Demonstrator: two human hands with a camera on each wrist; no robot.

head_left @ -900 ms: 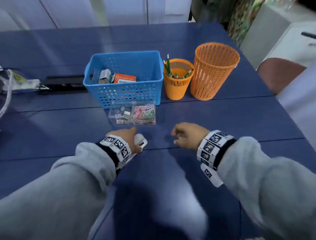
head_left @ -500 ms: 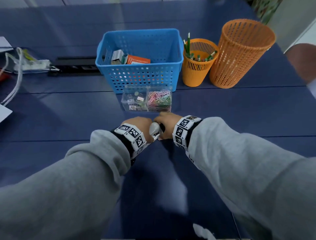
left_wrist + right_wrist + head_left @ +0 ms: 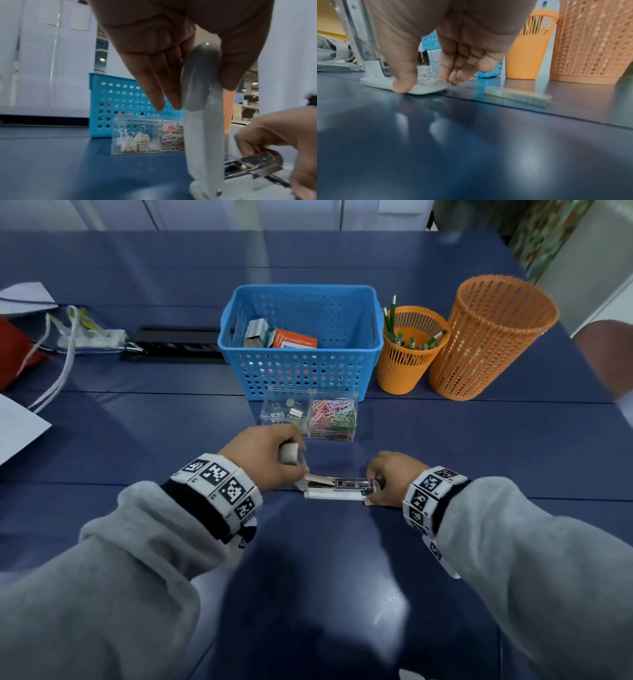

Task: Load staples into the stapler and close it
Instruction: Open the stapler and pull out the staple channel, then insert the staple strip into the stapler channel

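Observation:
The stapler (image 3: 337, 491) lies open on the blue table, its metal staple channel (image 3: 339, 483) facing up. My left hand (image 3: 270, 460) pinches the tip of the grey top cover (image 3: 204, 115) between thumb and fingers and holds it swung upright on its hinge. My right hand (image 3: 394, 477) pinches the front end of the white base (image 3: 423, 88), thumb (image 3: 404, 79) on the near side, fingers (image 3: 453, 78) on the far side. A strip of staples (image 3: 517, 96) lies on the table just beyond the right hand; the head view hides it.
Behind the stapler a clear box (image 3: 308, 419) holds binder clips and coloured paper clips. Farther back stand a blue basket (image 3: 301, 371), an orange pencil cup (image 3: 407, 361) and a tall orange mesh bin (image 3: 486, 337). Papers and a bag (image 3: 82, 333) lie at the left.
Both hands were together on the closed stapler. Now the left hand has swung the cover upright and the right hand has shifted right to the stapler's front end.

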